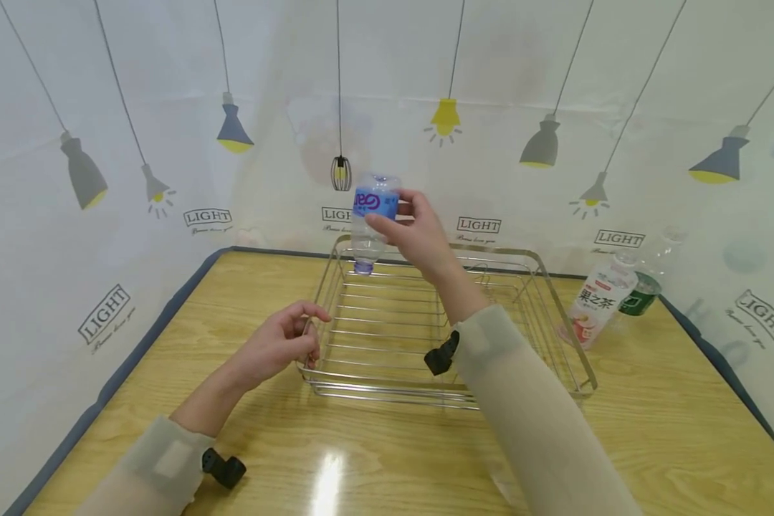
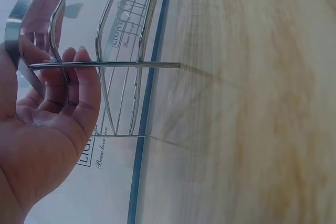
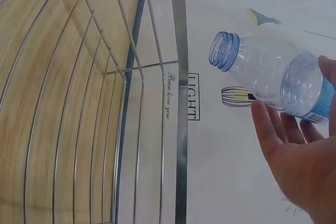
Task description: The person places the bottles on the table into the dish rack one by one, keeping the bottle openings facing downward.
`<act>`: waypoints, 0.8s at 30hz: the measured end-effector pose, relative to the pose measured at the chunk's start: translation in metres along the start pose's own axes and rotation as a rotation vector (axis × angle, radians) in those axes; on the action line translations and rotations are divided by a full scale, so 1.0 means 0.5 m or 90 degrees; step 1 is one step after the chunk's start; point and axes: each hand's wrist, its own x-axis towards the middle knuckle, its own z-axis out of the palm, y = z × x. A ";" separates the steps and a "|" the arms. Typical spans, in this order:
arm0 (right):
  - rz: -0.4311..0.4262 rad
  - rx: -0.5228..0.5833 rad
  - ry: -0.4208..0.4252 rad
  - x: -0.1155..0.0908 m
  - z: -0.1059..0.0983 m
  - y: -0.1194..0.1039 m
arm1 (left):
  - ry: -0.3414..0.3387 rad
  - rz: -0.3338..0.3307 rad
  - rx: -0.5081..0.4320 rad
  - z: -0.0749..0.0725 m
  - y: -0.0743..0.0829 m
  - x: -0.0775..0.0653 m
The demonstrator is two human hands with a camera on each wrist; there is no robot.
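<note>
In the head view my right hand (image 1: 419, 233) grips a clear plastic bottle (image 1: 369, 244) with a blue label, upside down above the back left of a metal wire dish rack (image 1: 387, 390). Its open, uncapped neck (image 3: 224, 52) shows in the right wrist view, thumb on one side of the body and fingers on the other. My left hand (image 1: 284, 344) is at the rack's left front corner. Up close in the left wrist view, the curled fingers (image 2: 86, 95) hook around the rack's wires (image 2: 113, 64), by the flat rim.
Right of the rack stand a clear bottle with a pink and white label (image 1: 595, 304) and another with a green label (image 1: 641, 294). The wooden table (image 1: 277, 459) runs back to a pale sheet (image 1: 284, 72) printed with lamps.
</note>
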 end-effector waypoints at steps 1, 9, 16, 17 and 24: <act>0.002 -0.002 0.003 0.003 0.004 0.002 | -0.001 0.000 -0.001 0.000 0.000 0.000; 0.025 -0.004 0.020 0.028 0.026 0.016 | -0.002 -0.002 -0.004 -0.001 -0.001 0.000; 0.030 0.001 0.033 0.050 0.031 0.030 | 0.000 -0.006 0.000 0.000 0.002 0.004; 0.033 -0.002 0.034 0.052 0.032 0.035 | 0.000 -0.008 0.002 -0.001 0.003 0.004; 0.075 -0.051 0.012 0.056 0.049 0.085 | -0.002 -0.017 0.028 -0.003 0.003 0.002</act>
